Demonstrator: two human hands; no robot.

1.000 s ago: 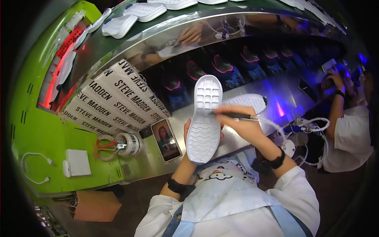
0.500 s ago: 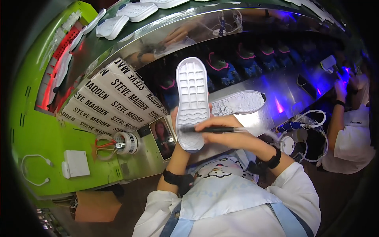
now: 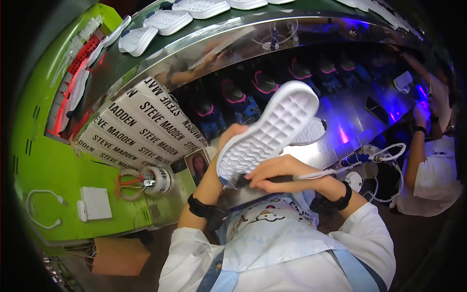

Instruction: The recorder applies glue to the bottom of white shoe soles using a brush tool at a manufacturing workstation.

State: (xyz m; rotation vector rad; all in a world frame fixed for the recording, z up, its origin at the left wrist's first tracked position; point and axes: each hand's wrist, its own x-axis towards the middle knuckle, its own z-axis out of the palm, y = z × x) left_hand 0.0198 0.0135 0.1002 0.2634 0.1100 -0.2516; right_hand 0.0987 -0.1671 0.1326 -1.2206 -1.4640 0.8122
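Note:
A white shoe sole [image 3: 267, 129] is tilted up in front of me, its inner side with a grid of recesses and wavy ridges facing me. My left hand [image 3: 232, 136] grips it from behind at its left edge; most of the fingers are hidden. My right hand [image 3: 284, 170] is closed round a dark-handled brush [image 3: 239, 181]. The dark bristles touch the lower end of the sole, and a white tube [image 3: 335, 169] runs from the handle to the right. Behind the held sole, a second white sole [image 3: 314, 131] lies on the metal bench, partly covered.
Soles [image 3: 168, 22] lie along a raised belt at the back. Dark uppers with pink edges [image 3: 262, 82] stand beneath. Left are a printed box [image 3: 146, 126], tape roll [image 3: 160, 180], scissors [image 3: 131, 181] and white adapter [image 3: 95, 203]. A co-worker's hand [image 3: 421, 114] is under blue light.
The held sole has tilted, its top end swinging right and now covering much of the second sole. My right hand and the brush have moved down to the sole's lower end.

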